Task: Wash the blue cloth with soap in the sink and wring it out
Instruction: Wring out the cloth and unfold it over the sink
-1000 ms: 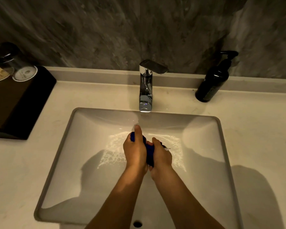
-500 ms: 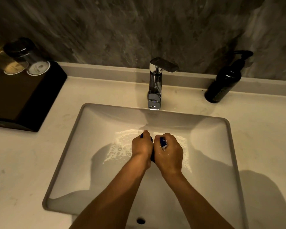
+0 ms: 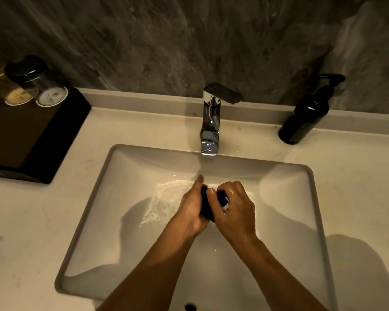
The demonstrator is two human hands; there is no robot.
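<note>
The blue cloth (image 3: 208, 206) is bunched small between both hands over the middle of the white sink (image 3: 126, 198). My left hand (image 3: 192, 209) presses against its left side with the index finger pointing out straight toward the tap. My right hand (image 3: 236, 209) grips the cloth's right side with curled fingers; a white tag shows by the thumb. Most of the cloth is hidden by the hands. White soap foam (image 3: 166, 198) lies on the basin floor under and left of the hands.
A chrome tap (image 3: 211, 122) stands behind the basin. A black pump bottle (image 3: 305, 113) sits at the back right of the pale counter. A dark tray (image 3: 27, 135) with two upturned glasses (image 3: 38, 84) is at the left. The overflow hole (image 3: 190, 307) is at the basin's near wall.
The hands keep rubbing the cloth between them. My left index finger has straightened again after curling half a second ago. The camera view has drifted so the sink sits further right.
</note>
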